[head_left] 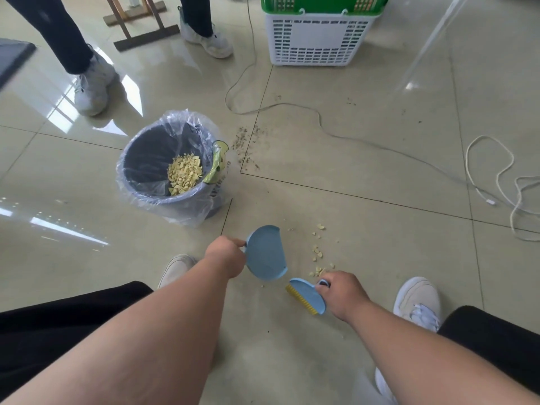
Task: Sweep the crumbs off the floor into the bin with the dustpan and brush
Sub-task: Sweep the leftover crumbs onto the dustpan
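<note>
Floor [365, 331]: glossy beige tile, dark grout lines. 
On it: lined bin [172, 168] holding yellow crumbs; loose crumbs [318, 252] right of dustpan; dark grit [245, 144] beside bin; white basket [317, 39]; grey cable [292, 105]; coiled white cord [496, 185]; wooden stand [140, 27].

Bare forearms, black trousers [67, 325], white trainers [418, 302].

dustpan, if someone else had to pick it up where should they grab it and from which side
By the short handle stub at its rounded back edge, where the left hand holds it now, coming from the bin side. The dustpan has its flat open lip facing the crumbs, so that edge should stay clear.
</note>
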Demonstrator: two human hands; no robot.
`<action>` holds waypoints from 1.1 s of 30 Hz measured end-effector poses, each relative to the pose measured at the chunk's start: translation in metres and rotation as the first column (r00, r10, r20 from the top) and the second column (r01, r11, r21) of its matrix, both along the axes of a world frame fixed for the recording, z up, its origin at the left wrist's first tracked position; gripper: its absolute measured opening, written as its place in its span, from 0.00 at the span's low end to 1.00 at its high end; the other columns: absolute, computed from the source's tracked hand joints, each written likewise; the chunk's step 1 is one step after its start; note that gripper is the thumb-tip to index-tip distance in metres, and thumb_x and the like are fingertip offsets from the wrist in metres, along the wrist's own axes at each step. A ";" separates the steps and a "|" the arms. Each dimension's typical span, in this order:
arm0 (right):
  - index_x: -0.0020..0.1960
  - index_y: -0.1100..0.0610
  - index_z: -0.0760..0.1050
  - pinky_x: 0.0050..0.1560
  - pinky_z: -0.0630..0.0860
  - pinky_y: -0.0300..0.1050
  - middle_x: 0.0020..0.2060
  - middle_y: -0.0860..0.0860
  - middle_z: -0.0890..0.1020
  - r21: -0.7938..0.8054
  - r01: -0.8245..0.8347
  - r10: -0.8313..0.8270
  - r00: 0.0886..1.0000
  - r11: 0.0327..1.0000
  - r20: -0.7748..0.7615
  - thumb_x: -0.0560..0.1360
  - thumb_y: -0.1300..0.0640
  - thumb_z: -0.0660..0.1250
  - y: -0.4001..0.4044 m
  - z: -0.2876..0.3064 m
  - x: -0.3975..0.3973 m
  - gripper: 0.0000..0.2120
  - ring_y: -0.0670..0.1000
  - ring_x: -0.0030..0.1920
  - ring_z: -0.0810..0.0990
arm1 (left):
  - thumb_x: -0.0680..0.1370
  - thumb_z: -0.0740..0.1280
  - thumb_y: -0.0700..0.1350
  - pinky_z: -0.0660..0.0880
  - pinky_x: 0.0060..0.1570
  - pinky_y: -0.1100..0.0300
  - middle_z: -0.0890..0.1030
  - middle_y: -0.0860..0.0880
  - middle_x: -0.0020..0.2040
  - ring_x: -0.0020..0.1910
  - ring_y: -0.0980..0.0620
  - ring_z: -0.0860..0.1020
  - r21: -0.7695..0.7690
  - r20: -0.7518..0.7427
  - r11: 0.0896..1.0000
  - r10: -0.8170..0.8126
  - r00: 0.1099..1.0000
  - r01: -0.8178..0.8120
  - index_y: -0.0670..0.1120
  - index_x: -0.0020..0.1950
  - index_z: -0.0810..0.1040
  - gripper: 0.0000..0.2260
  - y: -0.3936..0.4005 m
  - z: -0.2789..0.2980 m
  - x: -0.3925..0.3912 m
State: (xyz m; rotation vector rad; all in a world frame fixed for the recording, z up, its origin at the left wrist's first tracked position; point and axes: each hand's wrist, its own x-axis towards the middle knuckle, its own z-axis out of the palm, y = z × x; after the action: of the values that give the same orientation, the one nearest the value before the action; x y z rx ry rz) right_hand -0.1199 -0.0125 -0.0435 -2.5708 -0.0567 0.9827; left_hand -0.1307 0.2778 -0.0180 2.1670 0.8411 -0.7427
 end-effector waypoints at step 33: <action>0.59 0.48 0.85 0.58 0.76 0.42 0.58 0.52 0.84 -0.120 -0.126 0.132 0.991 0.985 0.038 0.74 0.65 0.64 -0.038 -0.002 0.036 0.20 0.56 0.58 0.82 | 0.78 0.66 0.39 0.80 0.44 0.56 0.82 0.49 0.48 0.44 0.44 0.81 0.012 0.058 1.000 0.000 0.998 -0.001 0.54 0.68 0.83 0.21 -0.009 0.002 -0.001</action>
State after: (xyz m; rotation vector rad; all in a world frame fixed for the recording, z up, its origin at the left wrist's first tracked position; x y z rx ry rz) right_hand -0.0835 -0.0500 -0.0460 -2.7267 -0.1858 1.0004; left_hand -0.1316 0.2692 -0.0156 2.1880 0.8182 -0.6732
